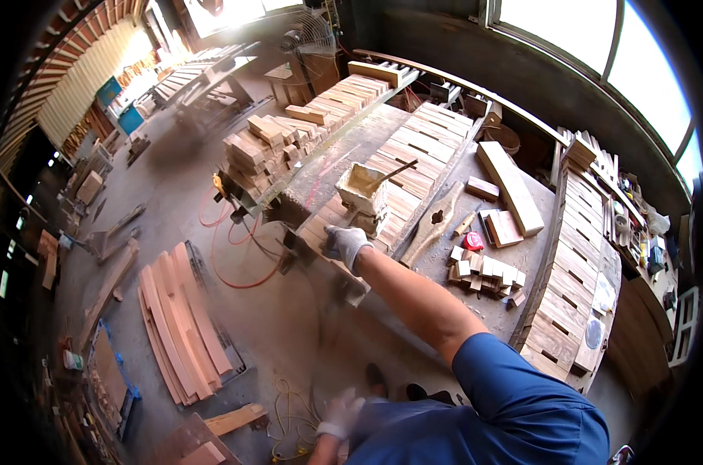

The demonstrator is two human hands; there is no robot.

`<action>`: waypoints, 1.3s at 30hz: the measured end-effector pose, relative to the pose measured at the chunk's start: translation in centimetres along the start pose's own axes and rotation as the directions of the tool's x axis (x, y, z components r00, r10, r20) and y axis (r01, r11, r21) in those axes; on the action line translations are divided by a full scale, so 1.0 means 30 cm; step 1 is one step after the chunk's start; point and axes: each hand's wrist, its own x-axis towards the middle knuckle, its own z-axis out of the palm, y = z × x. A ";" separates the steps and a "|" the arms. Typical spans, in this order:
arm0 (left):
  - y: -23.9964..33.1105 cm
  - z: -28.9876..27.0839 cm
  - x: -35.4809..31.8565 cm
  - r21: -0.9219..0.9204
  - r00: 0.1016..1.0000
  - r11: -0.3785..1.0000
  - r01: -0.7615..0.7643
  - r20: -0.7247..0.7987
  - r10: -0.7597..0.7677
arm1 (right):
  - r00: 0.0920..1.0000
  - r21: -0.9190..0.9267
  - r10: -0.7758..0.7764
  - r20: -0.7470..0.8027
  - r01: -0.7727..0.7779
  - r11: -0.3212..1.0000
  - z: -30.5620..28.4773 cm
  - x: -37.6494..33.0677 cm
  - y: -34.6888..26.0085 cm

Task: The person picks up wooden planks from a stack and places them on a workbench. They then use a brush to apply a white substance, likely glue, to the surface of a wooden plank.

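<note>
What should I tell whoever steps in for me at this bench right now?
Right hand, gloved, rests on the near end of the row of wood blocks laid across the workbench. Left hand, gloved and blurred, hangs low by the body; holding nothing that shows. Glue pot with its stick stands on the blocks beside the right hand. Done: blocks laid out in rows. Left: cannot tell which are glued.

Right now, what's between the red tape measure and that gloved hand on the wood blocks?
In the head view, a long curvy carved wooden piece lies on the bench between the right hand and the red tape measure.
</note>
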 end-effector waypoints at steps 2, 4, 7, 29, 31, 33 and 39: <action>0.176 -0.122 0.065 0.175 0.978 0.969 -0.176 -0.083 0.192 | 1.000 0.133 0.002 0.008 -0.003 0.991 -0.011 0.019 0.008; 0.230 -0.216 0.159 0.137 0.935 0.971 -0.198 -0.272 0.229 | 0.992 0.091 0.016 -0.128 -0.004 0.996 -0.018 -0.048 0.003; 0.361 -0.370 0.332 0.240 0.809 0.920 -0.309 -0.443 0.387 | 0.998 -0.258 0.053 0.024 -0.045 0.965 -0.161 -0.200 -0.074; 0.769 -0.383 1.173 0.400 0.917 0.891 -0.217 -0.229 0.326 | 0.974 -0.732 -0.225 -0.027 0.134 0.668 -0.228 -0.419 -0.277; 0.782 -0.388 1.154 0.318 0.917 0.913 -0.257 -0.219 0.335 | 0.967 -0.795 -0.255 -0.016 0.143 0.590 -0.275 -0.504 -0.334; 0.800 -0.399 1.103 0.253 0.891 0.921 -0.296 -0.273 0.362 | 0.950 -0.836 -0.313 -0.008 0.166 0.523 -0.299 -0.602 -0.364; 0.636 -0.312 0.687 0.199 0.639 0.875 -0.442 -0.615 0.463 | 0.971 -0.856 -0.215 0.108 0.200 0.476 -0.455 -0.880 -0.313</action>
